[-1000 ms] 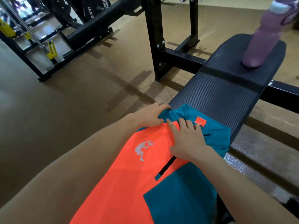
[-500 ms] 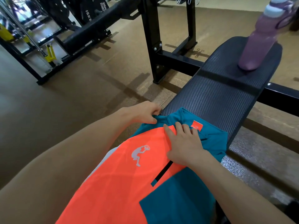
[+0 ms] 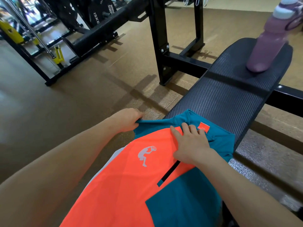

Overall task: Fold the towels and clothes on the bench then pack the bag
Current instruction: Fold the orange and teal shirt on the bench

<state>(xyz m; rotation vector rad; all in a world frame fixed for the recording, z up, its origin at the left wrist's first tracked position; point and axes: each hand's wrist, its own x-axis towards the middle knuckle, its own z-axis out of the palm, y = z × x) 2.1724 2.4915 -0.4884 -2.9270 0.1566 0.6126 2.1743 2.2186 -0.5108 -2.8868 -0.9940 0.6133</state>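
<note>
Your orange-and-teal shirt lies on the near end of the black worktop, its left side hanging past the edge. It carries a grey basketball-player logo and a small orange tag, text unreadable. Your left hand pinches the teal collar edge; your right hand presses flat, fingers spread. The far worktop is bare up to a purple bottle. Far left, a weight plate reads "15KG".

Smooth cloth shirt, ribbed matt bench
</note>
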